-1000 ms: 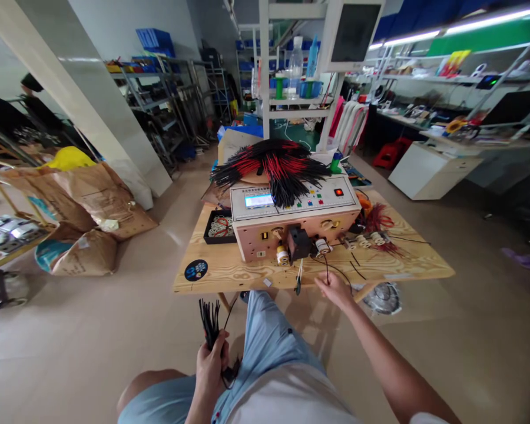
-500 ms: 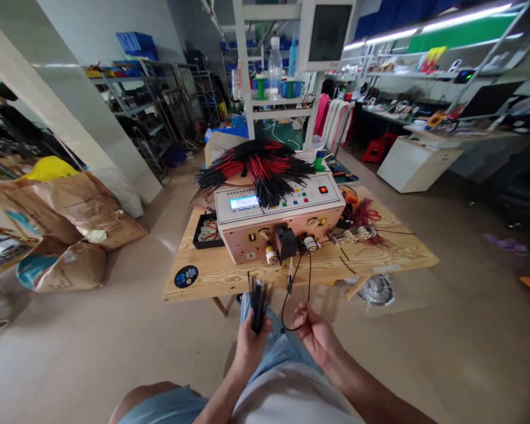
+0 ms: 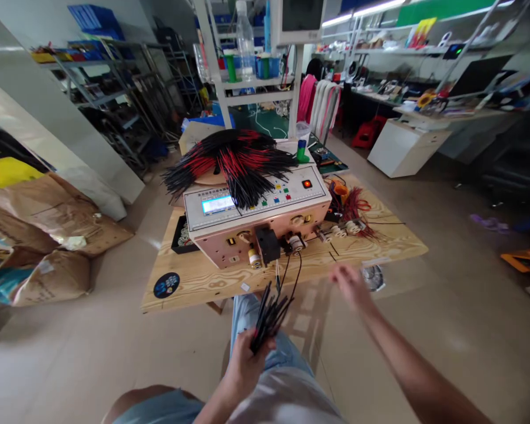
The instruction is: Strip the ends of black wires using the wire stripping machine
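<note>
My left hand [image 3: 244, 366] grips a bundle of short black wires [image 3: 269, 315] over my lap, their ends fanning up toward the table edge. My right hand [image 3: 351, 285] is blurred in the air near the front right of the wooden table [image 3: 203, 280]; its fingers cannot be made out. A pink wire-cutting machine [image 3: 256, 221] stands on the table, with a black wire [image 3: 295, 277] hanging from its front outlet. On top of the machine lies a big fan of red and black cut wires [image 3: 234, 159].
Red wire loops and small spools [image 3: 351, 218] lie right of the machine, a black tray [image 3: 179, 235] left of it. Brown paper sacks [image 3: 48, 227] sit on the floor at left. Shelving racks [image 3: 115, 100] and a white frame with bottles [image 3: 247, 65] stand behind.
My left hand has brought the black wire bundle from my left side to the middle. My right hand came back from the table edge to the bundle, then swung out to the right.
</note>
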The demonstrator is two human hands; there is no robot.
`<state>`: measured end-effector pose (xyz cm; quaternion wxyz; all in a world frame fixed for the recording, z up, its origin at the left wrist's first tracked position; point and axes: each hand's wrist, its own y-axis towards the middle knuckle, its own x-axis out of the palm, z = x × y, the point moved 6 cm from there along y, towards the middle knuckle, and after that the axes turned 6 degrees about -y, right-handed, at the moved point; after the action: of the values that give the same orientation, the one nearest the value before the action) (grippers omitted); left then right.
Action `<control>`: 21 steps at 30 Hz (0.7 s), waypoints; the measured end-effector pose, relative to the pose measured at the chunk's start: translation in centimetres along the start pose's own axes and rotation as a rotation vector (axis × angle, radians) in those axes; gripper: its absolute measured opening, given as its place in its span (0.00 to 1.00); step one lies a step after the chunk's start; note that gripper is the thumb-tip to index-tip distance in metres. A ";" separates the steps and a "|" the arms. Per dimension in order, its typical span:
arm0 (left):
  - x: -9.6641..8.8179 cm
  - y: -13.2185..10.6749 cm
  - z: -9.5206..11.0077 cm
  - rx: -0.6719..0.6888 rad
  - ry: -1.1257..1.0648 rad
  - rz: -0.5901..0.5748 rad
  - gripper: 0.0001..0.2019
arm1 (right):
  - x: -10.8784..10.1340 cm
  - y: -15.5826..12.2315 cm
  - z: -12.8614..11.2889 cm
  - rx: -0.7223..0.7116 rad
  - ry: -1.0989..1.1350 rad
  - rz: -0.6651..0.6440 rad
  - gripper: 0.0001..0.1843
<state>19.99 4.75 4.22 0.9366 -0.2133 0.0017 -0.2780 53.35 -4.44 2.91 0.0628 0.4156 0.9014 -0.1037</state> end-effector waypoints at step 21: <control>11.2 -4.9 3.7 0.069 0.047 -0.564 0.29 | -13.9 18.7 0.6 -0.247 -0.877 0.498 0.11</control>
<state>27.32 -3.29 10.81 0.8287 -0.1671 -0.0457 -0.5323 76.62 -3.02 2.61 0.5059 0.5244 0.6698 -0.1429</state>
